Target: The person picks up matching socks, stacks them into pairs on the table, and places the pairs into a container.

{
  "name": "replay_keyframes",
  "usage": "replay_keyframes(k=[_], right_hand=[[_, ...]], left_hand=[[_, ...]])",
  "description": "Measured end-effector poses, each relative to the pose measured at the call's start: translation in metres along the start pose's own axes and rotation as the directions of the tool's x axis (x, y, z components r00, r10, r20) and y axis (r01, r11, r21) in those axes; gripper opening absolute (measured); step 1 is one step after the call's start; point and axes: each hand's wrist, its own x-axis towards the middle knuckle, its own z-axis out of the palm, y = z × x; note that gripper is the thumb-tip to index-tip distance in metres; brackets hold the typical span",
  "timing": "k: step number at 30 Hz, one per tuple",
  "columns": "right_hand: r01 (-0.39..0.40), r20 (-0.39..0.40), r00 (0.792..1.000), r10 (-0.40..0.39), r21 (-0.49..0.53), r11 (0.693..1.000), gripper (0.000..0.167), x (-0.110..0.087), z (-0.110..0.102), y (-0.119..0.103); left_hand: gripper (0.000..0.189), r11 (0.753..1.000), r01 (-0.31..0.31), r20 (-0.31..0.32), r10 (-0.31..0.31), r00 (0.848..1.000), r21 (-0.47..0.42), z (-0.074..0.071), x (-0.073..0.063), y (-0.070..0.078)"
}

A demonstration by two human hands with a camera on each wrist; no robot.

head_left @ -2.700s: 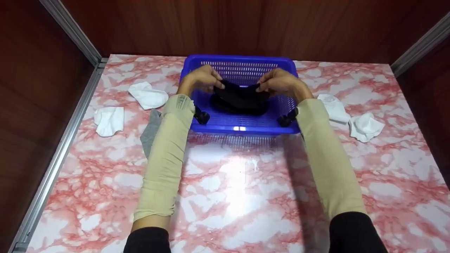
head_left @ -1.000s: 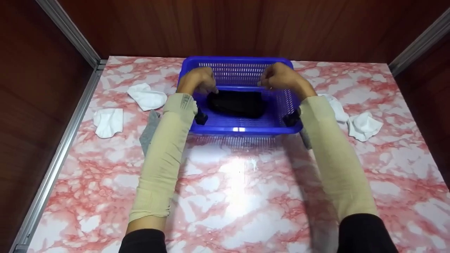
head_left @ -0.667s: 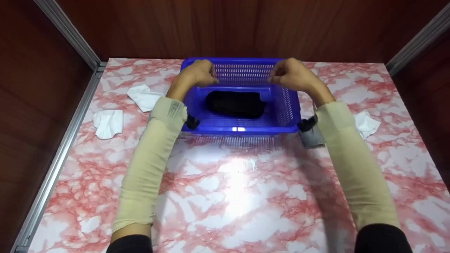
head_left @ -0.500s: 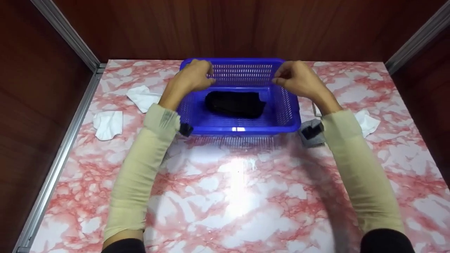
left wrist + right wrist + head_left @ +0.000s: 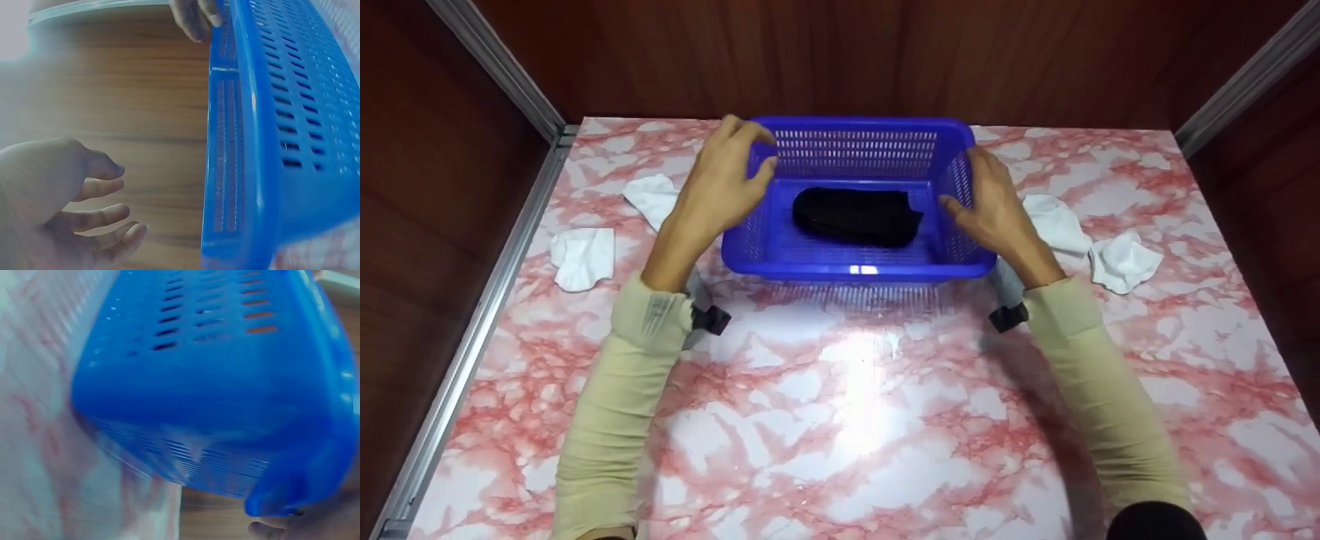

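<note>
Now flanking the basket (image 5: 859, 259): left hand (image 5: 720, 187) at its nine o'clock, fingers loose, touching the rim; right hand (image 5: 994, 214) at three, fingers straight against the wall. Holding nothing. Perforated glossy blue plastic, rectangular; soft black sock (image 5: 855, 216) folded inside. Next, probably turning to white socks (image 5: 581, 256) nearby.

Staged test booth, wood-panel walls (image 5: 840, 52), marble-print tabletop (image 5: 870, 420)
</note>
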Motion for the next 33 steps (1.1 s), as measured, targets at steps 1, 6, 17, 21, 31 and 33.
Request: replay_keyframes(k=[1,6,17,21,31,33], right_hand=[[-0.015,0.006,1.0,0.015,0.002,1.0,0.077,0.0,0.002,0.001],[-0.075,0.036,0.996,0.076,-0.024,0.997,0.078,-0.001,0.008,0.005],[-0.078,0.088,0.993,0.084,-0.068,0.995,0.086,-0.002,0.012,0.006],[-0.061,0.074,0.995,0.066,-0.072,0.996,0.086,-0.002,0.013,0.007],[-0.057,0.064,0.996,0.06,-0.056,0.997,0.085,0.0,0.011,0.004],[-0.057,0.06,0.996,0.06,-0.053,0.997,0.084,0.0,0.012,0.004]], left_hand=[[0.029,1.0,0.004,-0.013,-0.004,1.0,-0.005,-0.001,-0.003,-0.003],[0.03,1.0,0.025,-0.066,-0.025,0.997,-0.013,-0.005,-0.019,-0.024],[0.038,0.986,0.166,-0.088,-0.164,0.983,0.014,-0.003,-0.063,-0.072],[0.038,0.966,0.254,-0.088,-0.25,0.964,0.045,0.001,-0.076,-0.084],[0.064,0.854,0.457,0.164,-0.502,0.849,0.247,0.003,-0.091,-0.112],[0.061,0.839,0.475,0.18,-0.527,0.831,0.265,0.006,-0.093,-0.116]])
